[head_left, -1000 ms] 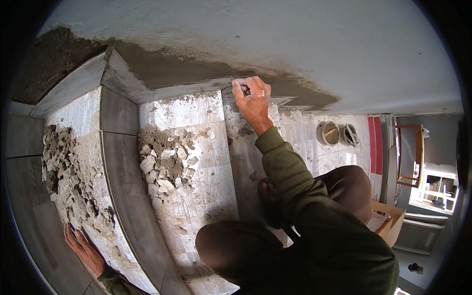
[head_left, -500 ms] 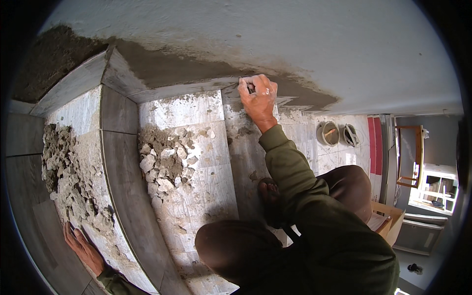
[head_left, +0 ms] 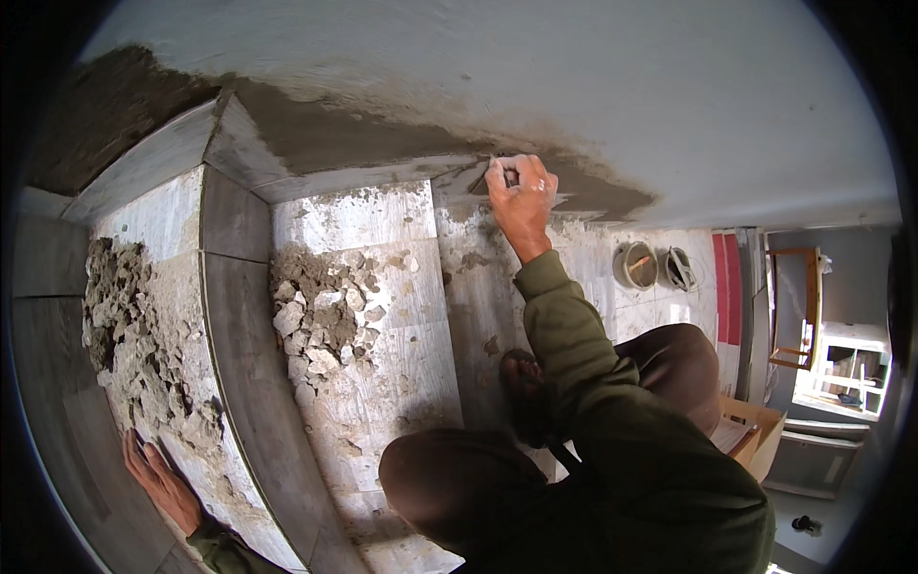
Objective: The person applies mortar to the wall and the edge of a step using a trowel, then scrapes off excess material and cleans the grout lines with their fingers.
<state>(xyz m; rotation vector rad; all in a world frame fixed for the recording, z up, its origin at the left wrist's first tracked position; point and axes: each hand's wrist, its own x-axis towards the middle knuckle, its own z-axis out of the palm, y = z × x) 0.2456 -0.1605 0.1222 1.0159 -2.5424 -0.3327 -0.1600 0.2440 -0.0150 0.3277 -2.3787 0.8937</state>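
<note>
Pale grey painted wall [head_left: 622,105] above grey wood-look tiled steps [head_left: 251,383]. Grey-brown mortar band [head_left: 335,139] runs along its foot, over narrow grey tile skirting [head_left: 373,176]. Right hand [head_left: 523,199] curled narrow near their seam, presumably for close control; cannot tell what it grips. Left hand [head_left: 164,486] flat, fingers extended at a step edge, apparently bracing the lean.

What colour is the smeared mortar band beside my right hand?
The mortar band is grey-brown; see the head view.
</note>
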